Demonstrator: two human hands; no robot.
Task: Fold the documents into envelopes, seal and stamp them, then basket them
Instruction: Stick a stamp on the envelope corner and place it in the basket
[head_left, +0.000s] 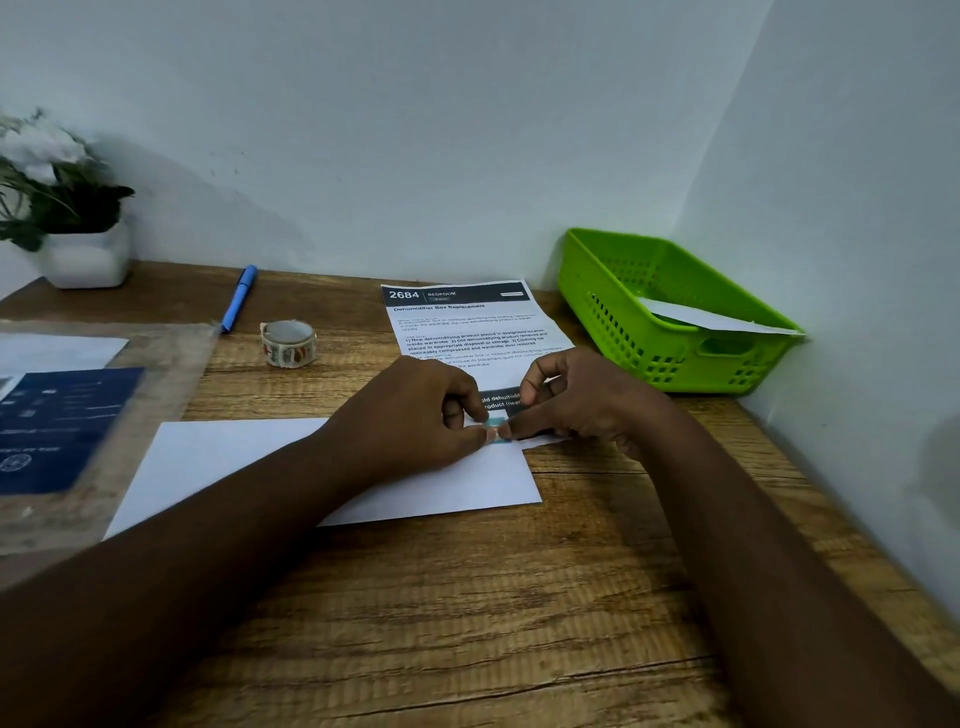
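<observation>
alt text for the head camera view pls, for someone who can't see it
Two hands, left and right, pinch a small stamp at the corner of a white envelope on a wooden desk. Behind lie a printed document, a tape roll, a blue pen and a green basket holding an envelope.

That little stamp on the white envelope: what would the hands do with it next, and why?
Probably press the stamp flat. Both hands, left hand and right hand, pinch it at the envelope's top right corner, and the green basket waits beyond.
</observation>
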